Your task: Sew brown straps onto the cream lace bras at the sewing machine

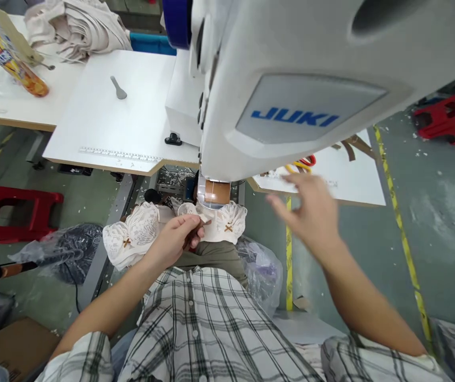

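Observation:
My left hand (181, 236) is closed in a pinch at the lower middle, gripping the edge of a cream lace garment (227, 220) with small brown bows. A brown bit shows at its fingertips. Part of the lace (142, 231) hangs left of the hand, over the lap. Just above is the needle area of a white JUKI sewing machine (291, 111), behind a clear guard (216, 192). To the right, my right hand (310, 212) is in the air, blurred, with thumb and fingers apart and nothing between them. It is near the right tabletop, beside red and yellow rings (302, 164).
The white table (123, 116) at the left bears a grey spoon-shaped item (118, 88), a printed ruler, a bottle (24, 74) and piled cream fabric (78, 29). Brown strips (352, 146) lie on the right tabletop. Red stools (12, 207) stand on the floor at both sides.

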A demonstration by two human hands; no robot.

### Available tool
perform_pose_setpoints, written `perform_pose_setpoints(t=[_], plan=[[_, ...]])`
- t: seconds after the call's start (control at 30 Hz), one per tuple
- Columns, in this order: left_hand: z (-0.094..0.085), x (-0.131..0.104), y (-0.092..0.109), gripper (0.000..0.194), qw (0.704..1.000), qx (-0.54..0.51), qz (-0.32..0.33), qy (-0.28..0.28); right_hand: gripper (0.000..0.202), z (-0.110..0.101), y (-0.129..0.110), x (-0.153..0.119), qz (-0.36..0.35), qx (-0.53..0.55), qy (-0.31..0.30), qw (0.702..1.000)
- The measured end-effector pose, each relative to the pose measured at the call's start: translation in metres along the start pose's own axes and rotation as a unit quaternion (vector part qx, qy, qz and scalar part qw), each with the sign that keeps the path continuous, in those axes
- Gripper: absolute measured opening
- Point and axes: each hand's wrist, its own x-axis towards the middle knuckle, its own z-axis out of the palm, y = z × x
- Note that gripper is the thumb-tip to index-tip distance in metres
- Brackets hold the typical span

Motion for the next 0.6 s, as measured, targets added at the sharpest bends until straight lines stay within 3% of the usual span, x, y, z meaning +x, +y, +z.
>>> perform_pose_setpoints(t=[0.1,0.17,0.2,0.27,0.33,0.37,0.4,0.47,0.53,0.6], plan=[[0.005,-0.002,0.009,0.028,0.991,0.074,-0.071,-0.081,0.026,0.022,-0.055,-0.019,-0.146,0.121,-0.181,0.965],[0.005,-0.003,0.012,0.028,0.978,0.174,-0.062,-0.096,0.023,0.035,-0.072,-0.026,-0.179,0.149,-0.235,0.944],[0.004,-0.004,0.012,0.029,0.969,0.236,-0.024,-0.074,0.024,0.039,-0.072,-0.026,-0.168,0.152,-0.231,0.946],[-0.002,-0.007,0.005,0.026,0.938,0.332,0.099,0.024,0.021,0.04,-0.059,-0.024,-0.093,0.148,-0.179,0.968],[-0.008,-0.008,-0.011,0.023,0.91,0.349,0.198,0.107,0.017,0.036,-0.04,-0.022,0.045,0.165,-0.098,0.98],[-0.009,-0.007,-0.022,0.028,0.916,0.326,0.209,0.105,0.019,0.034,-0.033,-0.022,0.12,0.198,-0.067,0.971],[-0.007,-0.005,-0.034,0.038,0.937,0.284,0.19,0.066,0.024,0.032,-0.03,-0.022,0.185,0.255,-0.048,0.948],[0.006,0.0,-0.057,0.073,0.982,0.14,0.103,-0.067,0.034,0.031,-0.034,-0.024,0.287,0.415,-0.047,0.862],[0.025,0.005,-0.074,0.102,0.987,-0.028,0.047,-0.149,0.037,0.031,-0.051,-0.027,0.348,0.561,-0.079,0.747],[0.043,0.003,-0.083,0.112,0.976,-0.138,0.064,-0.156,0.033,0.028,-0.071,-0.032,0.38,0.643,-0.112,0.656]])
